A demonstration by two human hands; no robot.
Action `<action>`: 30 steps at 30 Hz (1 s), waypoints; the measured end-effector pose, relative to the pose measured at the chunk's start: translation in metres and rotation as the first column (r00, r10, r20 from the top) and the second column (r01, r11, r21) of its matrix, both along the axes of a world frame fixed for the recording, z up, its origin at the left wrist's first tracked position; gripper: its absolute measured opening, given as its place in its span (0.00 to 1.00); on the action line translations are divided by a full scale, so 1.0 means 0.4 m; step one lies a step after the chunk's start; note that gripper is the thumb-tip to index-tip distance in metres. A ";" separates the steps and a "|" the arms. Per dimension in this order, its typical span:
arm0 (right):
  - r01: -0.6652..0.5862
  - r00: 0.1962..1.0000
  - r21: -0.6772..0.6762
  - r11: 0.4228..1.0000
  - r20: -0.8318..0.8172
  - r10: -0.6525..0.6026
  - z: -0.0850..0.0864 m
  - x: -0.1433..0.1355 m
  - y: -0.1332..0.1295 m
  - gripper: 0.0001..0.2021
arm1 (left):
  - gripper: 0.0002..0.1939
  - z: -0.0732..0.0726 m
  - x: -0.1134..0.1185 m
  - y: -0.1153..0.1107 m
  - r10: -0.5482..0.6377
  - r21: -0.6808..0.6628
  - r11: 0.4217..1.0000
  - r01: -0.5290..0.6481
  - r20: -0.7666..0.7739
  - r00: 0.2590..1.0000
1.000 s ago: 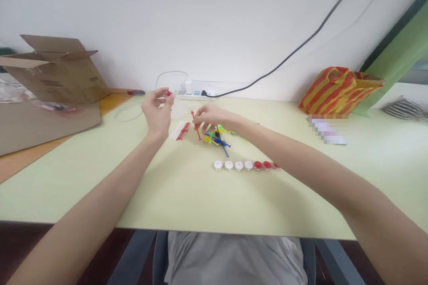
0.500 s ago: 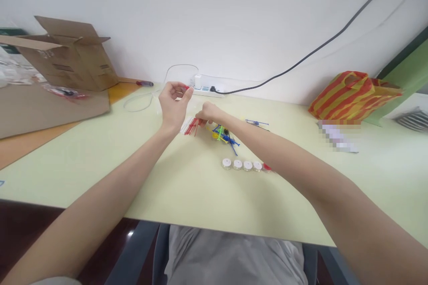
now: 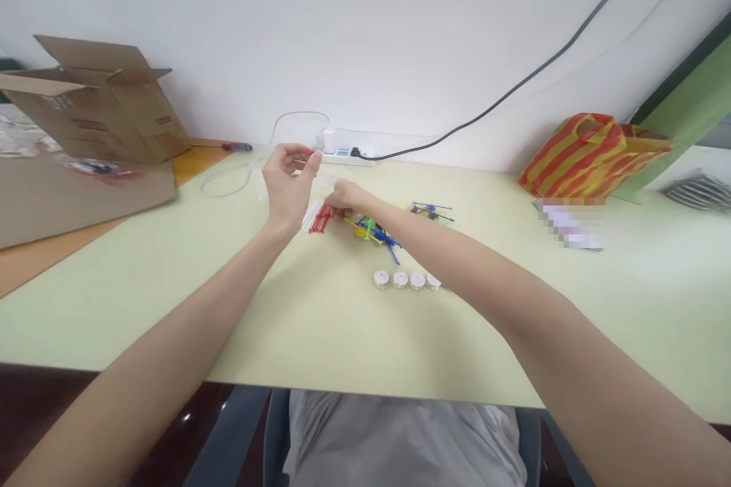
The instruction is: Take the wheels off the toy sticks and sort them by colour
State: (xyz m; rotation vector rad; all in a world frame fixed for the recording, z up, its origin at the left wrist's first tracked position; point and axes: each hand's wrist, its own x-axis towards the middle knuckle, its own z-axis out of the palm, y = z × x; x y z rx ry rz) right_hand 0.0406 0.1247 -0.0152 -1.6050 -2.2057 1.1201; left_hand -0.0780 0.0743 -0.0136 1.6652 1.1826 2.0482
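My left hand is raised over the table, thumb and fingers pinched on a small red piece. Down at the tabletop, my right hand has its fingers closed at the red sticks; its fingertips are partly hidden, so what they hold is unclear. White sticks lie just left of the red ones. Right of them is a pile of blue, yellow and green sticks. Several small round containers with white tops stand in a row nearer me, partly covered by my right forearm.
An open cardboard box and a screwdriver are at the back left. A power strip lies by the wall. A striped bag stands at the back right. More sticks lie beyond my right forearm.
The view has shifted slightly, moving most things left. The red sticks under my right hand lie closer together. My left hand keeps its pinch, and my right forearm covers more of the round containers.
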 end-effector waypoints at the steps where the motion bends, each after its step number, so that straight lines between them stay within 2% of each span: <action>1: -0.009 1.000 0.009 1.000 -0.002 0.009 0.004 0.002 -0.005 0.07 | 0.11 0.001 0.001 -0.001 -0.002 -0.001 1.000 0.003 0.004 1.000; 5: -0.026 0.999 0.073 0.997 -0.041 0.029 0.037 0.038 -0.026 0.13 | 0.12 0.007 0.006 -0.009 -0.019 -0.004 1.000 0.019 0.008 1.000; 8: 0.019 0.983 0.169 0.985 -0.186 0.013 0.079 0.101 -0.060 0.15 | 0.14 0.013 0.016 -0.024 -0.062 -0.004 0.998 0.062 -0.029 0.998; 11: 0.110 0.869 0.198 0.974 -0.495 0.003 0.118 0.185 -0.129 0.11 | 0.17 0.018 0.043 -0.058 -0.117 -0.008 0.993 0.117 -0.142 0.983; 13: 0.072 0.793 0.249 0.966 -0.601 0.096 0.130 0.244 -0.193 0.10 | 0.19 0.018 0.072 -0.090 -0.157 -0.024 0.987 0.156 -0.257 0.954; 16: 0.028 0.760 0.315 0.949 -0.624 0.185 0.114 0.324 -0.290 0.11 | 0.19 0.009 0.126 -0.145 -0.263 -0.045 0.963 0.265 -0.361 0.895; 19: 0.051 0.726 0.273 0.961 -0.671 0.152 0.071 0.389 -0.356 0.13 | 0.20 -0.009 0.178 -0.192 -0.389 -0.132 0.920 0.369 -0.417 0.822; 22: 0.091 0.688 0.190 0.978 -0.722 0.077 0.029 0.436 -0.384 0.15 | 0.19 -0.028 0.213 -0.225 -0.491 -0.201 0.870 0.450 -0.432 0.757; 26: 0.143 0.640 0.151 0.978 -0.768 0.025 0.000 0.469 -0.403 0.14 | 0.18 -0.040 0.231 -0.248 -0.518 -0.217 0.853 0.475 -0.472 0.713; 30: 0.188 0.609 0.231 0.955 -0.790 0.071 -0.004 0.471 -0.432 0.11 | 0.17 -0.035 0.234 -0.259 -0.482 -0.194 0.872 0.450 -0.498 0.721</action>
